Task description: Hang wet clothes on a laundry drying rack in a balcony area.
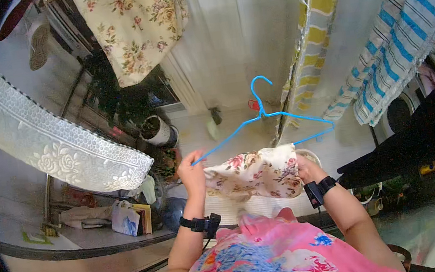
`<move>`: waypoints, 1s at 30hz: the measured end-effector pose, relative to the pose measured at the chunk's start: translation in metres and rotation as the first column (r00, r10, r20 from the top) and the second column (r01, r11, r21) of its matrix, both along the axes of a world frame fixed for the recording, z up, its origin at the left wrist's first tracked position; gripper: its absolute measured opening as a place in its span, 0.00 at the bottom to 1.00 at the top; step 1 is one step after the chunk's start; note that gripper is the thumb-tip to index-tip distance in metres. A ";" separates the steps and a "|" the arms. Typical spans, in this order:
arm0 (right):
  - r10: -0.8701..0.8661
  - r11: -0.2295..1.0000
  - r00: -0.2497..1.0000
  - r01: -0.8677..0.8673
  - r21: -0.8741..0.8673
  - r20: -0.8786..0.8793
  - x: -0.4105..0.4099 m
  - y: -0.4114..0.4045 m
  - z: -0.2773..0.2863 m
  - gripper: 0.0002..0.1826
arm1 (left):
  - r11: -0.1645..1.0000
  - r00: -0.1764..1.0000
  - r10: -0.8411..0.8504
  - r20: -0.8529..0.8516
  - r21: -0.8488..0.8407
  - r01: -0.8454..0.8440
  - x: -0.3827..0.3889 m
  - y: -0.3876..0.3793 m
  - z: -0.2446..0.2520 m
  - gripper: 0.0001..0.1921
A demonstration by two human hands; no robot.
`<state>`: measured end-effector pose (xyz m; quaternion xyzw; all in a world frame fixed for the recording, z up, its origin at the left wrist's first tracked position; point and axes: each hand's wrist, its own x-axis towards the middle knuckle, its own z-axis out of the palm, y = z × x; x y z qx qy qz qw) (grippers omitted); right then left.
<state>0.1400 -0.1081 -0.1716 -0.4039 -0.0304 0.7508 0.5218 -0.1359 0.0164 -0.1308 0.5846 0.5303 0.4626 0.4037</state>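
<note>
A blue clothes hanger (261, 115) is held up in front of me with its hook pointing away. My left hand (192, 173) grips its left corner together with the edge of a floral cloth. That cream cloth (262, 173), printed with pink roses, hangs over the hanger's lower bar, whose right end shows bare. At the cloth's right edge is my right hand (309, 169), fingers partly hidden behind the fabric and closed on it. Both wrists wear black straps with small devices.
A larger floral cloth (139, 22), a white lace cloth (64, 141), a yellow-grey striped cloth (318, 34) and a blue-white striped cloth (393, 48) hang around me. A potted plant (156, 132) stands ahead left. Books (131, 219) lie on a ledge at left.
</note>
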 end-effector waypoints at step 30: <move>-0.212 0.975 0.742 0.119 0.187 0.635 0.045 -0.012 0.035 0.14 | 0.972 0.966 0.225 0.127 0.042 -0.232 -0.036 0.062 0.021 0.15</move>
